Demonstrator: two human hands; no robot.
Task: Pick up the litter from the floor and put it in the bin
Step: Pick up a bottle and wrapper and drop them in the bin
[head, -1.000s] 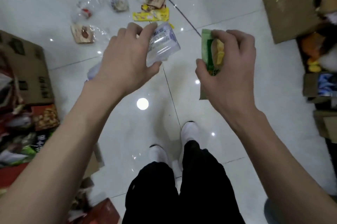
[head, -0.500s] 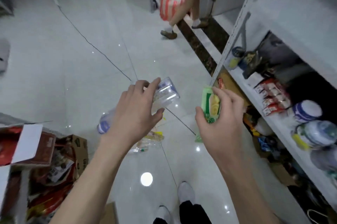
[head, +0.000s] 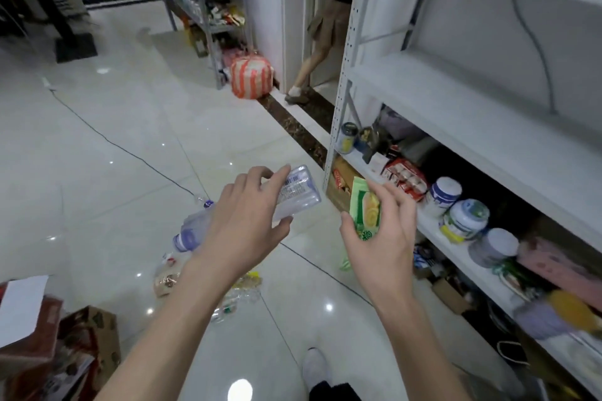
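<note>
— While you stood with both hands full, which step were you on?

— You were carrying, I'd judge. Your left hand (head: 242,231) had its fingers (head: 250,179) curled over a clear bottle (head: 294,197), thumb pressed under it, the capped end sticking out past your wrist. Your right hand (head: 379,237) pinched a green wrapper (head: 364,210) upright between thumb and fingers, closed snug on it.

— And the bin?

— No bin showed in your view, so I couldn't tell where it was. Your next move called for finding it and walking there without loosening either grip.

— Was the floor (head: 97,172) done?

— No. More litter (head: 237,293) lay on the tiles just below your left forearm: crumpled clear packets, something yellow, and a small green scrap (head: 344,265) under your right hand, near the shelf (head: 423,84). A thin cable (head: 123,148) crossed the floor, worth minding, I'd say.
</note>
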